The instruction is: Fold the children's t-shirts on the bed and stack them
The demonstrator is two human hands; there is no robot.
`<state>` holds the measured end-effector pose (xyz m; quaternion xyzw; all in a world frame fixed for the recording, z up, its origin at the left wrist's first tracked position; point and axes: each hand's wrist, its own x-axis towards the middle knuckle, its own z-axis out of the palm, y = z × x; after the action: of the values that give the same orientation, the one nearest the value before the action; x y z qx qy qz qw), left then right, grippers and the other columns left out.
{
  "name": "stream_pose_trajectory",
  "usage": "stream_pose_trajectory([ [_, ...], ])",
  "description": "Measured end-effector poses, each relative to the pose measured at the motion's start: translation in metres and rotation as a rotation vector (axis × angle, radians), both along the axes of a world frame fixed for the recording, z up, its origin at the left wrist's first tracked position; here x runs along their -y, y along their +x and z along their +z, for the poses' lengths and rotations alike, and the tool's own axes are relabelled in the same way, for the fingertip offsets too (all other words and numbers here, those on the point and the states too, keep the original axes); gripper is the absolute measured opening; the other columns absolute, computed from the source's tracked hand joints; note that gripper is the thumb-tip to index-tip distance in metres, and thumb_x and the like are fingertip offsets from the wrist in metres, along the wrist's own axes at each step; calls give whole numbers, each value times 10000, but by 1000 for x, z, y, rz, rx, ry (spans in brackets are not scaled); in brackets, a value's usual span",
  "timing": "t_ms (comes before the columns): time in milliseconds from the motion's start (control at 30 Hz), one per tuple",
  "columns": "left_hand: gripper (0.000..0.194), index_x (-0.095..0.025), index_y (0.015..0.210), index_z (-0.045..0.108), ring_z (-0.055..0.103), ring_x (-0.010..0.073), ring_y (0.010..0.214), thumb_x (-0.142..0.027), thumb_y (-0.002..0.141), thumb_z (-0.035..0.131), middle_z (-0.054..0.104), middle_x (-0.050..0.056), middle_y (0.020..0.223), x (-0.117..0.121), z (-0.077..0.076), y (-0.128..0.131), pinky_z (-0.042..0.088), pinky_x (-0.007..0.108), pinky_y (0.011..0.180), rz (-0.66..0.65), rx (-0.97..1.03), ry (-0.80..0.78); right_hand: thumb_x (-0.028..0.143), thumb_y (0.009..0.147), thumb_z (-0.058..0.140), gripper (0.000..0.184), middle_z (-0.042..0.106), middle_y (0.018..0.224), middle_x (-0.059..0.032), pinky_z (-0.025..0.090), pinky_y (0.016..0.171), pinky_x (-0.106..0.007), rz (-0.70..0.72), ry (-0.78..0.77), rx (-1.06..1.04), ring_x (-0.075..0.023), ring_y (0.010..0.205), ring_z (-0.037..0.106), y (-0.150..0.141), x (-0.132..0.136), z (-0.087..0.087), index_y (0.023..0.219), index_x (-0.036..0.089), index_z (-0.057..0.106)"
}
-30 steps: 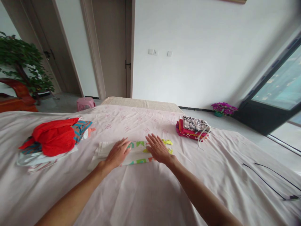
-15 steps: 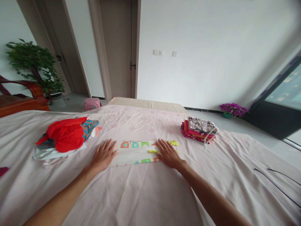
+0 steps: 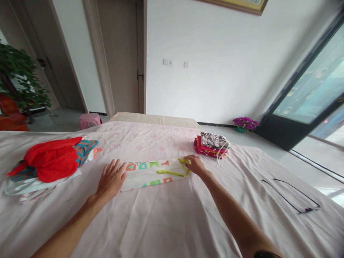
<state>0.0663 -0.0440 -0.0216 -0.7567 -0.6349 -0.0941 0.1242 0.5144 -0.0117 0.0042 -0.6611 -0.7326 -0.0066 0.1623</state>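
A folded white garment [image 3: 146, 176] with coloured flag prints lies as a long strip on the sheet, its yellow trim [image 3: 172, 173] at the right end. My left hand [image 3: 111, 179] rests open at the strip's left end, fingers spread. At the opposite end my right hand [image 3: 196, 166] has its fingers drawn together on the yellow-trimmed edge; the fingertips are partly hidden. Beyond that hand sits a stack of folded clothes [image 3: 199, 145], topped by a beige printed piece [image 3: 212, 140] with a white drawstring.
A loose heap of clothes with a red garment [image 3: 57, 157] on top lies at the left. Glasses [image 3: 292, 200] lie on the pale sheet [image 3: 166, 222] at the right. A pink stool [image 3: 90, 121] and purple flowers [image 3: 245, 123] stand on the floor beyond.
My right hand has gone from lying flat on the garment to gripping its yellow-trimmed end. The view has turned right, bringing the glasses fully into sight. My left hand stays at the left end.
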Motion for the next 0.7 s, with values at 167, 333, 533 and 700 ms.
stream_pose_trajectory([
  [167, 532, -221, 1437, 494, 370, 323, 1412, -426, 968, 346, 440, 151, 1519, -3, -12, -6, 280, 504, 1133, -53, 78, -63, 142, 849, 527, 325, 711, 1145, -83, 477, 926, -358, -56, -41, 38, -240, 1060, 651, -5, -2, 9, 1072, 237, 744],
  [333, 487, -125, 1303, 574, 529, 253, 1251, -364, 958, 326, 603, 175, 1315, -15, -1, -44, 383, 359, 1065, 94, 164, -89, 201, 930, 470, 424, 567, 1405, -111, 344, 1121, -426, 138, 88, 77, -251, 1351, 457, -51, 18, 20, 1335, 181, 592],
  [533, 646, -110, 1141, 636, 619, 350, 1043, -636, 878, 367, 647, 221, 1097, -2, 23, -62, 472, 418, 881, 384, 102, -176, 364, 991, 451, 507, 387, 1550, -125, 244, 1185, -504, 409, 66, 127, -271, 1464, 287, -104, 36, 9, 1467, 189, 446],
  [700, 609, -123, 1047, 663, 624, 377, 1055, -633, 859, 389, 651, 215, 1096, 5, 34, -49, 460, 433, 881, 405, 101, -248, 358, 1003, 435, 512, 382, 1547, -135, 247, 1187, -510, 436, 52, 158, -279, 1457, 302, -112, 38, -10, 1481, 175, 430],
])
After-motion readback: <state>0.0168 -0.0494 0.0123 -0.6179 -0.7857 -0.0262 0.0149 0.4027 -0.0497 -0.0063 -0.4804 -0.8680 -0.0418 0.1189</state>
